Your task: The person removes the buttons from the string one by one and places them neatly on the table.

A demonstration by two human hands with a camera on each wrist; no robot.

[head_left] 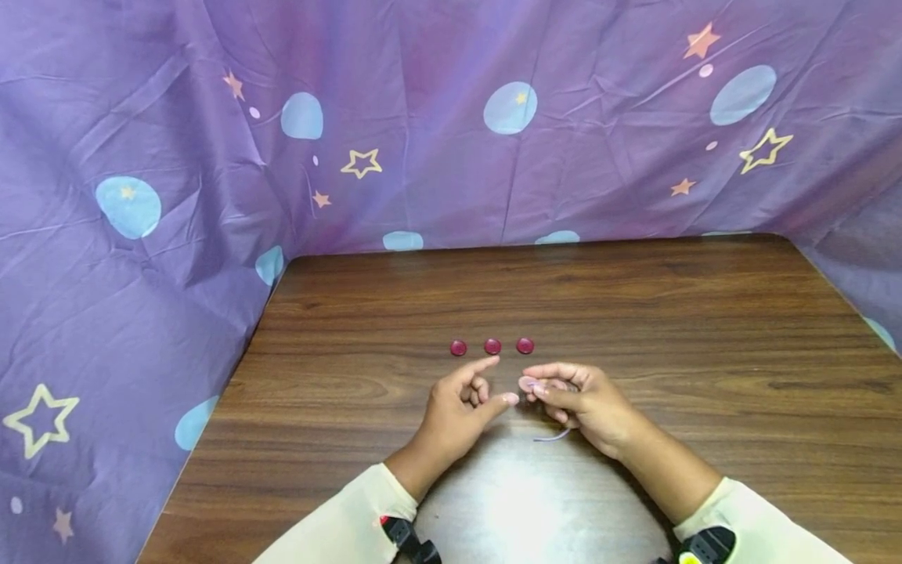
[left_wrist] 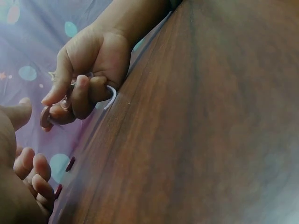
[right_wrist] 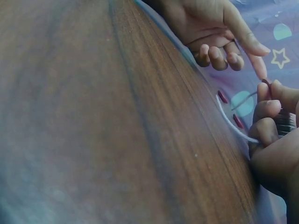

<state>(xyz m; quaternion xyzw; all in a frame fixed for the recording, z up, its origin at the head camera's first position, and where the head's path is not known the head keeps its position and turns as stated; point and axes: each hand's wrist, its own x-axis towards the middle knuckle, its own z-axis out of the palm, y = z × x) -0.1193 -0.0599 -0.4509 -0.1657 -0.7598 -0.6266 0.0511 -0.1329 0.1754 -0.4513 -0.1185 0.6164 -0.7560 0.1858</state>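
Observation:
My right hand (head_left: 590, 401) pinches a small round button (head_left: 525, 384) between thumb and fingertips. A thin pale lilac cord (head_left: 552, 438) trails out below its curled fingers; more of it shows beside the button (right_wrist: 266, 84) in the right wrist view. Left of it, my left hand (head_left: 454, 409) holds nothing, its thumb and index finger spread apart and the other fingers loosely bent. Just beyond the hands, three dark red buttons lie in a row: a left one (head_left: 458, 348), a middle one (head_left: 492, 346) and a right one (head_left: 524, 345).
The brown wood-grain table (head_left: 338, 313) reaches back to a purple cloth (head_left: 437, 149) printed with stars and blue spots, which also hangs along the left side. Light glares off the tabletop between the forearms. Black straps sit at both wrists.

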